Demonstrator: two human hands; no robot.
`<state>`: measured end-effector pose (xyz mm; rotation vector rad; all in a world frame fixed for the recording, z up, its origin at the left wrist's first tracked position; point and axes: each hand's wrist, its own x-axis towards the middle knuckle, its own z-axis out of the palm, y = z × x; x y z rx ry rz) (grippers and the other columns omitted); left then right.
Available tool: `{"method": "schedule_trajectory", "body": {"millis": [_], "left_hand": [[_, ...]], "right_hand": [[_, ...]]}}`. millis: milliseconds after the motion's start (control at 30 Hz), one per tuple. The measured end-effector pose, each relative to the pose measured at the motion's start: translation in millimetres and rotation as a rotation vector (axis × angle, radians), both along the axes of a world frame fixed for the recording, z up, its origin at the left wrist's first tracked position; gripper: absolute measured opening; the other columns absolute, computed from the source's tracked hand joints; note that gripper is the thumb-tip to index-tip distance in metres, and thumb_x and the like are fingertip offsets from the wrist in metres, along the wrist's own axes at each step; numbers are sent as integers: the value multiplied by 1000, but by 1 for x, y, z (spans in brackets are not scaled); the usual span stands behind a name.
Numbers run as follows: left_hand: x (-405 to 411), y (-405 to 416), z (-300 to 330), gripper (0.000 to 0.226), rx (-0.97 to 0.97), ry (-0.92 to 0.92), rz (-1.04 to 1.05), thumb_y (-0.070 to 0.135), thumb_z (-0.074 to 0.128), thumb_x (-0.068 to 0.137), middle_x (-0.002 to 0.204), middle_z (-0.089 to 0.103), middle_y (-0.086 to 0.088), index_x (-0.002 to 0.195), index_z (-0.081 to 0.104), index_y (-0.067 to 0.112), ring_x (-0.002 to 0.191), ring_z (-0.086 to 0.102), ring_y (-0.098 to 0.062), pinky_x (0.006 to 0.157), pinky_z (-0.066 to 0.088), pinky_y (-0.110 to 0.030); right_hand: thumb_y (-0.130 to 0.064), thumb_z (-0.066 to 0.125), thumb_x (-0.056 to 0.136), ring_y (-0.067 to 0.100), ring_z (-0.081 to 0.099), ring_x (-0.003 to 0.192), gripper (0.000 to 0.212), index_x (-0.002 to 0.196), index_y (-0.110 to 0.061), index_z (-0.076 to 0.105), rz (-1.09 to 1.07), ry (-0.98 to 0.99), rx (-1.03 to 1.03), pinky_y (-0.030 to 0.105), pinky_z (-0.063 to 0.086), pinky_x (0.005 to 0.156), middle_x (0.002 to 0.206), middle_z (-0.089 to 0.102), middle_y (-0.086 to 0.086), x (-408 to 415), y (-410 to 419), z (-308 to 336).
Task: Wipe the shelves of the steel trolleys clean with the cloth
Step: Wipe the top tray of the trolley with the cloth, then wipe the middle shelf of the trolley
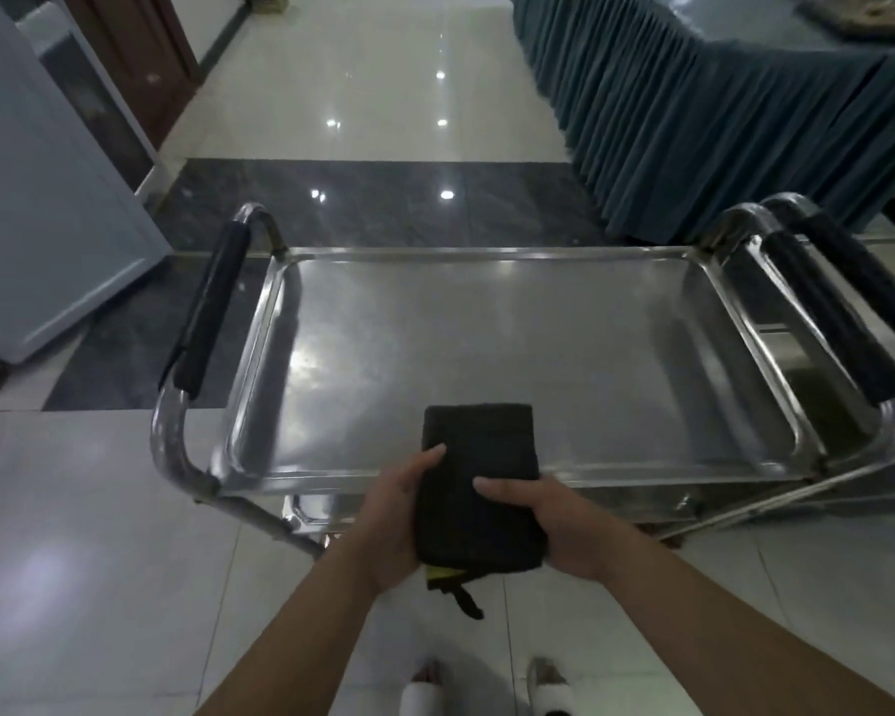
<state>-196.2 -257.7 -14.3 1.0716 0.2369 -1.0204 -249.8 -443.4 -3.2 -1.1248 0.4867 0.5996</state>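
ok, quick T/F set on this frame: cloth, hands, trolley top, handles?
1. Both hands hold the folded dark cloth. True: left hand and right hand grip its sides.
2. The cloth lies spread flat on the top shelf. False: it is folded and held at the near edge.
3. A bottle stands on the top shelf. False: nothing stands on it.
4. The left handle has a black grip. True.
5. A second trolley sits at the right. True.
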Motion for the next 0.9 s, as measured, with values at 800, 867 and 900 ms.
{"method": "schedule_trajectory", "body": {"millis": [800,867,900], "left_hand": [[-188,-75,-187,27,771,-206,-67,7,42,104,126,62,-19,116,66,5,109,57,-27,89,42,-32],[-184,-95,-219,30,824,-297,-135,19,42,106,129,60,-7,121,66,12,122,55,-29,106,37,-36],[-176,-105,-237,35,865,-390,-198,24,40,106,133,57,-4,135,58,14,125,54,-28,109,35,-36]], "right_hand": [[-25,68,91,36,66,92,29,115,-10,62,-504,290,-398,40,56,72,102,71,16,-236,-194,-168],[-22,66,92,30,68,85,23,111,-9,65,-468,214,-507,34,53,69,90,73,8,-230,-215,-205],[-20,65,93,27,69,84,21,111,-9,66,-451,164,-567,32,51,69,86,73,5,-223,-223,-224]]}}
